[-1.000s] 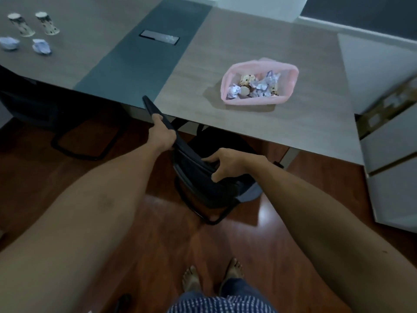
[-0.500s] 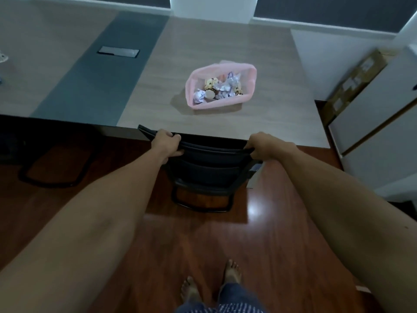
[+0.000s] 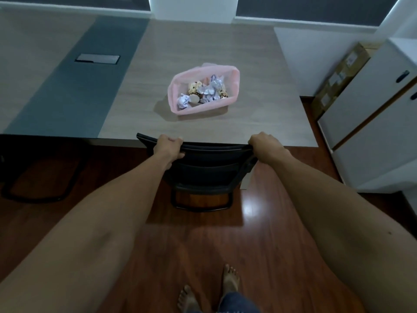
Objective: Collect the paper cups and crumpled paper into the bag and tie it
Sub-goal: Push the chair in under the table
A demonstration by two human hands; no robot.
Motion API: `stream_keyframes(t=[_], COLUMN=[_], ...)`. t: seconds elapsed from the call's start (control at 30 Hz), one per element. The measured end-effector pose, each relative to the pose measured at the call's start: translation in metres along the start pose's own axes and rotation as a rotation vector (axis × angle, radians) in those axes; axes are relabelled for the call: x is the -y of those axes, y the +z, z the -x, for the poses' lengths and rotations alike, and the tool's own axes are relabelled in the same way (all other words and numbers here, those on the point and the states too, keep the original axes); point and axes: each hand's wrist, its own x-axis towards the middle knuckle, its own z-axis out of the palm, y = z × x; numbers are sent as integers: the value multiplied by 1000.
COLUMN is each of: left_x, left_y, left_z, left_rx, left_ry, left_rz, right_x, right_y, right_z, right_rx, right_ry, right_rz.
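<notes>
Gripping the top edge of a black chair (image 3: pixel 203 159) back, a person stands barefoot on a dark wooden floor (image 3: pixel 203 245), arms stretched forward. The left hand (image 3: pixel 168 146) curls its fingers over the chair back near its left end, and the right hand (image 3: pixel 265 146) curls over the right corner. The chair is tucked against the near edge of a pale wood table (image 3: pixel 203 50). On the table beyond the chair sits an open pink bag (image 3: pixel 174 96), untied, holding spotted paper cups (image 3: pixel 194 88) and balls of crumpled paper (image 3: pixel 183 101). White cabinets (image 3: pixel 372 123) stand to the right.
</notes>
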Motion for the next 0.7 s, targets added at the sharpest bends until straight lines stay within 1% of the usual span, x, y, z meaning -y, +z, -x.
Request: stream_keyframes(t=[0.07, 0.1, 0.17, 0.2, 0.27, 0.37, 0.43, 0.5, 0.6, 0.7], left_x=[-1, -2, -8, -13, -24, -38, -48, -59, -77, -86], left_y=[-7, -12, -22, -28, -37, -53, -62, -64, -58, -45], left_z=[8, 13, 22, 26, 28, 19, 12, 4, -15, -50], left_rx=[64, 108, 178, 183, 156, 79, 28, -2, -9, 42], left_ry=[-5, -4, 24, 57, 150, 317, 420, 490, 541, 514], left_rz=[-43, -101, -220, -262, -320, -391, -447, -499, -557, -604], right_x=[4, 5, 8, 10, 15, 31, 43, 51, 53, 45], right_y=[1, 2, 0, -3, -14, -30, -38, -44, -51, -52], right_z=[5, 8, 10, 9, 6, -3, -9, -18, -39, -73], right_rx=[7, 27, 85, 97, 61, -112, -181, -206, -225, -237], right_ry=[40, 60, 95, 114, 173, 231, 244, 246, 241, 258], right_rz=[-28, -49, -132, -201, -374, -577, -649, -682, -710, -747])
